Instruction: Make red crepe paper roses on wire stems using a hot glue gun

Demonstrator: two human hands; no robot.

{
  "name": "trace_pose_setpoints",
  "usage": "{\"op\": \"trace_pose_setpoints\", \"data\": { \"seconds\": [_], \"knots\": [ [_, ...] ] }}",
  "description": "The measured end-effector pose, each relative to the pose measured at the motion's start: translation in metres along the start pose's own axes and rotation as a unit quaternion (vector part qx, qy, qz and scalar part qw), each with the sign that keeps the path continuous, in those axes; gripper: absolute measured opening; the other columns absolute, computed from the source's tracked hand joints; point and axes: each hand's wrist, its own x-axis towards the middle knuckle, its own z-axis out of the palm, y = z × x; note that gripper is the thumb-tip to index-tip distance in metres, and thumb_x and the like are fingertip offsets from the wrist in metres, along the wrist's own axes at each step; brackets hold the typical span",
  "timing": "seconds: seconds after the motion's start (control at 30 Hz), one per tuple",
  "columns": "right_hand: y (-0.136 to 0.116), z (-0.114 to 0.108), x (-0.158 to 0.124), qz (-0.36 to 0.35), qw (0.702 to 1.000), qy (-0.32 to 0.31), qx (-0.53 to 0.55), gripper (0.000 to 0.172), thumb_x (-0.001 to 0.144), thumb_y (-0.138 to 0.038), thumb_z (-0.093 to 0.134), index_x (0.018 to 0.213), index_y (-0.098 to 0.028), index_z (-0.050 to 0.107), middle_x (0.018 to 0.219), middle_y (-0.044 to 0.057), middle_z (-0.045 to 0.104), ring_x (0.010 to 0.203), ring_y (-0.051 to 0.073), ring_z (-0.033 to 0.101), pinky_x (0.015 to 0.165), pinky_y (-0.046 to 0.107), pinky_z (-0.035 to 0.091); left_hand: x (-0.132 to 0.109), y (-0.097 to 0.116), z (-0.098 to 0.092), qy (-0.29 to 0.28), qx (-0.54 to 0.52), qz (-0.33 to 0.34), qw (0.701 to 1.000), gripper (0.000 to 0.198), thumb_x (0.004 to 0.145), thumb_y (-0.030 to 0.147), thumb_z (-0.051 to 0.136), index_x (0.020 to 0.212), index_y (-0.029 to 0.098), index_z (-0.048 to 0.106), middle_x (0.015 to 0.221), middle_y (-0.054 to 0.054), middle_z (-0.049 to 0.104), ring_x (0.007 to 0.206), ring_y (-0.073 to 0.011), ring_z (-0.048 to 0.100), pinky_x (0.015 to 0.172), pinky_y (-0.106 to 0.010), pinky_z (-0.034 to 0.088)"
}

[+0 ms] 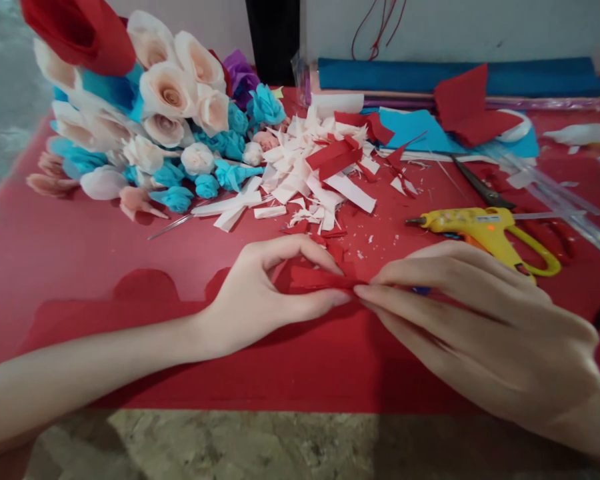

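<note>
Between my two hands, just above the front part of the red table (300, 373), is a folded piece of red crepe paper (315, 277). My left hand (265, 293) pinches it between thumb and forefinger. The fingertips of my right hand (470, 313) press together on its right end, where the paper narrows. Other cut red paper pieces (145, 285) with rounded edges lie flat to the left, partly behind my left forearm. A yellow glue gun (470, 223) rests beyond my right hand, its nozzle pointing left.
Paper flowers (167, 93) in cream, blue and red are heaped at the back left. White and red paper scraps (320, 167) pile up in the middle. Dark scissors (480, 183), clear glue sticks (555, 187) and a blue paper roll (455, 77) lie at the back right.
</note>
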Motion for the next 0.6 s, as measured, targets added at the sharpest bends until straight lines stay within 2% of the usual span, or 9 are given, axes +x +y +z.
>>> {"op": "trace_pose_setpoints", "data": {
  "seconds": [0.13, 0.27, 0.5, 0.6],
  "knots": [
    [0.0015, 0.0013, -0.0013, -0.024, 0.999, 0.000, 0.023, 0.014, 0.081, -0.017, 0.054, 0.073, -0.019, 0.065, 0.073, -0.002, 0.065, 0.065, 0.008, 0.057, 0.066, 0.022, 0.047, 0.0000, 0.0001, 0.0005, 0.003, -0.003, -0.005, 1.000, 0.014, 0.063, 0.018, 0.071, 0.070, 0.017, 0.059, 0.069, 0.002, 0.066, 0.067, -0.0113, 0.062, 0.067, -0.022, 0.052],
    [0.0031, 0.0030, -0.0042, -0.037, 0.999, 0.016, -0.002, 0.004, 0.076, -0.013, 0.059, 0.074, -0.016, 0.060, 0.075, -0.001, 0.063, 0.069, 0.012, 0.056, 0.065, 0.027, 0.046, 0.0003, -0.0012, -0.0004, 0.004, 0.006, -0.001, 1.000, 0.014, 0.063, 0.020, 0.071, 0.070, 0.018, 0.059, 0.070, 0.002, 0.066, 0.069, -0.0125, 0.062, 0.067, -0.024, 0.053],
    [0.0071, -0.0039, -0.0001, -0.021, 0.998, 0.025, -0.045, 0.002, 0.075, -0.012, 0.058, 0.074, -0.014, 0.058, 0.077, 0.004, 0.060, 0.071, 0.013, 0.055, 0.067, 0.026, 0.044, 0.0006, -0.0014, -0.0018, 0.009, 0.016, 0.002, 1.000, 0.013, 0.064, 0.023, 0.071, 0.070, 0.020, 0.061, 0.071, 0.003, 0.067, 0.070, -0.0138, 0.063, 0.067, -0.025, 0.053],
    [0.0060, -0.0045, 0.0019, -0.036, 0.998, 0.033, -0.039, 0.002, 0.075, -0.014, 0.059, 0.075, -0.014, 0.060, 0.076, 0.004, 0.062, 0.071, 0.015, 0.056, 0.066, 0.029, 0.044, 0.0001, -0.0006, -0.0010, 0.007, 0.009, -0.003, 1.000, 0.013, 0.064, 0.022, 0.071, 0.070, 0.019, 0.060, 0.071, 0.004, 0.067, 0.070, -0.0127, 0.063, 0.067, -0.024, 0.053]
  ]
}}
